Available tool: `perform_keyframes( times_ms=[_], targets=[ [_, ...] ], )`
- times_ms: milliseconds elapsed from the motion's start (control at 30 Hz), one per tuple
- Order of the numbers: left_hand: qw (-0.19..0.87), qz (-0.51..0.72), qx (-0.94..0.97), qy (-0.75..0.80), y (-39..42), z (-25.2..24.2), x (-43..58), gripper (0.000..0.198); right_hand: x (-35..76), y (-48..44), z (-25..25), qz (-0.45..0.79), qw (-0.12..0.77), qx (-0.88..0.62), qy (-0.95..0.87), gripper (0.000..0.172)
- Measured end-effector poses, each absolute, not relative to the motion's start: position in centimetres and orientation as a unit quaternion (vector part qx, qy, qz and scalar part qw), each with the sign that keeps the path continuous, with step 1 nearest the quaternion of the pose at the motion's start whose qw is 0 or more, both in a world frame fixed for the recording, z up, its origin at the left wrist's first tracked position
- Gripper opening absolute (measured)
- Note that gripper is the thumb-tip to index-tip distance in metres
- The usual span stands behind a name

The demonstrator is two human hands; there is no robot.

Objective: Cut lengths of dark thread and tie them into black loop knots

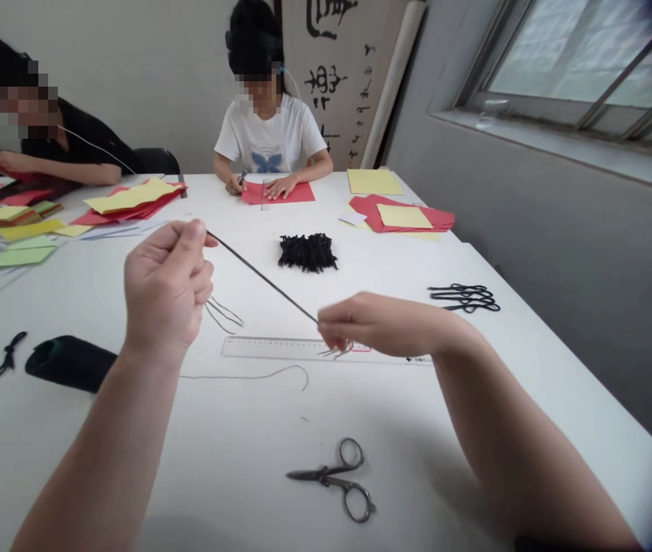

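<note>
A dark cord (262, 277) is stretched taut between my two hands above the white table. My left hand (168, 287) is closed in a fist, pinching its upper end between thumb and finger. Lower and to the right, my right hand (371, 323) grips the other end, with loose strands hanging out below its fingers. Some thin strand ends (224, 313) also hang below my left fist. Under my right hand lies a clear ruler (280, 349). Scissors (331, 475) rest partly spread on the table nearer to me. A thin thread (257, 376) curves from behind my left forearm.
A bundle of black cords (308, 252) lies mid-table, with looped black cords (463, 297) at right. Left are a dark spool (70, 363) and a small black knot (11, 354). Two people sit opposite; one holds a small ruler on red paper (296, 192). Paper stacks (135, 196) lie around.
</note>
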State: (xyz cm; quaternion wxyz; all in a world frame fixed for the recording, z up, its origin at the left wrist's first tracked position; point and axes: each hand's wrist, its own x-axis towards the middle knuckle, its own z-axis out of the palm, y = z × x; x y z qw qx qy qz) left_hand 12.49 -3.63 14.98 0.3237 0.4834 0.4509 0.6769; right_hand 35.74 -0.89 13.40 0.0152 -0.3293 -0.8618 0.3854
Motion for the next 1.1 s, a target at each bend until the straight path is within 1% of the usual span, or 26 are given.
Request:
perform_keyframes(
  times_ms=[33, 67, 100, 133, 167, 233, 300, 333, 400, 467, 533, 633, 767, 833, 967, 1033, 1100],
  targets=[
    [0.311, 0.678, 0.49, 0.45, -3.7, 15.2, 12.2, 0.023, 36.1, -0.6, 13.1, 0.361, -0.048, -0.352, -0.862, 0.023],
    [0.298, 0.672, 0.507, 0.45, -3.8, 15.2, 12.0, 0.023, 36.3, -0.4, 12.8, 0.331, -0.085, -0.381, -0.859, 0.019],
    [0.287, 0.655, 0.534, 0.451, -3.9, 15.1, 12.1, 0.022, 36.5, -0.3, 12.5, 0.304, -0.09, -0.408, -0.856, 0.022],
    [0.275, 0.629, 0.568, 0.455, -4.1, 15.0, 12.3, 0.021, 36.5, -0.2, 12.3, 0.286, -0.067, -0.426, -0.856, 0.03],
    [0.262, 0.594, 0.607, 0.458, -4.4, 14.8, 12.7, 0.021, 36.4, -0.3, 12.3, 0.282, -0.02, -0.428, -0.858, 0.036],
    [0.235, 0.519, 0.679, 0.464, -4.9, 14.3, 13.8, 0.019, 35.6, -0.6, 12.5, 0.32, 0.104, -0.383, -0.86, 0.036],
    [0.212, 0.476, 0.717, 0.462, -5.3, 14.1, 14.9, 0.018, 34.5, -1.1, 12.8, 0.4, 0.205, -0.307, -0.839, 0.034],
    [0.207, 0.471, 0.723, 0.46, -5.4, 14.0, 15.2, 0.018, 34.0, -1.4, 12.9, 0.44, 0.233, -0.275, -0.823, 0.034],
    [0.218, 0.477, 0.713, 0.465, -5.4, 13.9, 15.5, 0.019, 33.2, -1.8, 13.0, 0.495, 0.252, -0.246, -0.794, 0.032],
    [0.249, 0.493, 0.687, 0.472, -5.1, 13.7, 15.3, 0.02, 33.0, -2.0, 12.9, 0.501, 0.276, -0.259, -0.778, 0.033],
    [0.301, 0.508, 0.655, 0.471, -4.7, 13.4, 15.0, 0.021, 33.2, -2.0, 12.9, 0.476, 0.322, -0.28, -0.769, 0.034],
    [0.411, 0.514, 0.608, 0.444, -4.0, 12.8, 14.8, 0.022, 33.6, -1.9, 13.2, 0.425, 0.378, -0.289, -0.77, 0.032],
    [0.546, 0.481, 0.558, 0.4, -3.5, 11.8, 15.5, 0.025, 33.8, -1.9, 13.5, 0.39, 0.434, -0.257, -0.771, 0.029],
    [0.586, 0.47, 0.542, 0.376, -3.4, 11.4, 16.0, 0.027, 33.5, -1.8, 13.3, 0.43, 0.46, -0.225, -0.744, 0.029],
    [0.638, 0.455, 0.519, 0.342, -3.0, 10.5, 16.5, 0.03, 33.1, -1.7, 13.0, 0.576, 0.475, -0.161, -0.645, 0.029],
    [0.659, 0.416, 0.52, 0.349, -2.5, 9.8, 16.3, 0.032, 33.0, -1.8, 13.0, 0.612, 0.483, -0.148, -0.609, 0.03],
    [0.651, 0.336, 0.555, 0.395, -1.8, 8.7, 15.9, 0.032, 33.2, -1.9, 13.3, 0.619, 0.5, -0.151, -0.587, 0.029]
  ],
)
